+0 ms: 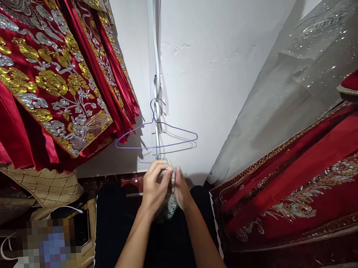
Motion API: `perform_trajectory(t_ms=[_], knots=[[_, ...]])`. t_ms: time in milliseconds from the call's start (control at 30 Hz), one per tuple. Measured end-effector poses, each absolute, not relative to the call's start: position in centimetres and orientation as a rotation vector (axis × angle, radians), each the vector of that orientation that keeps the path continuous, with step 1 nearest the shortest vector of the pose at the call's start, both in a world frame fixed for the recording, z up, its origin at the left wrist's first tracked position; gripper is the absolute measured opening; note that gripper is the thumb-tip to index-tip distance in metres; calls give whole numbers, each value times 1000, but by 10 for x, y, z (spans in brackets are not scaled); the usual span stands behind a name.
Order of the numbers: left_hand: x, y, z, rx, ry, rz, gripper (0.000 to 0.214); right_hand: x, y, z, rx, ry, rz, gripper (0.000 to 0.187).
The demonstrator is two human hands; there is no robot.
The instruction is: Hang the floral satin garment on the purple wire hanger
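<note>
My left hand [155, 185] is closed, thumb and fingers pinching the upper end of a small pale, patterned piece [172, 206] that looks like lace or beaded cloth. From the other side, my right hand [182, 189] presses its fingers on the same piece, thumb near the left fingertips. The piece hangs down between my palms over my lap, and its exact kind I cannot make out. Just beyond my fingers, a purple wire hanger [155, 146] hangs with nothing on it from a pale metal stand [154, 41] at the wall.
On the left hangs a red garment [58, 77] with gold and silver embroidery. Below it are a gold quilted cloth [44, 182] and a dark phone-like device [81, 228]. A sheer sparkling fabric [273, 86] and red beaded cloth [293, 183] fill the right side.
</note>
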State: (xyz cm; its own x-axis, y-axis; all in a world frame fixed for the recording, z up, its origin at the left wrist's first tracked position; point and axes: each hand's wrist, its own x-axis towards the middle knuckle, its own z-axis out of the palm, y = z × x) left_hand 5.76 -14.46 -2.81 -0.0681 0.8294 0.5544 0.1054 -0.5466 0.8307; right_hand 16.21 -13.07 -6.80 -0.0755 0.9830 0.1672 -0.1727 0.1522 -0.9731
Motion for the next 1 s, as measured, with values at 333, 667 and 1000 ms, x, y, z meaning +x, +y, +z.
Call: perform_trajectory(t_ms=[333, 667, 1000], knots=[[-10, -140, -58, 1710, 1118, 1112, 31, 179, -106, -18, -802, -1584, 1004, 11], [-73, -123, -73, 1769, 1374, 1335, 36, 175, -18, -29, -996, -1405, 1090, 30], [-136, -84, -68, 2030, 1502, 283, 39, 235, -18, -35, -1201, -1856, 655, 10]])
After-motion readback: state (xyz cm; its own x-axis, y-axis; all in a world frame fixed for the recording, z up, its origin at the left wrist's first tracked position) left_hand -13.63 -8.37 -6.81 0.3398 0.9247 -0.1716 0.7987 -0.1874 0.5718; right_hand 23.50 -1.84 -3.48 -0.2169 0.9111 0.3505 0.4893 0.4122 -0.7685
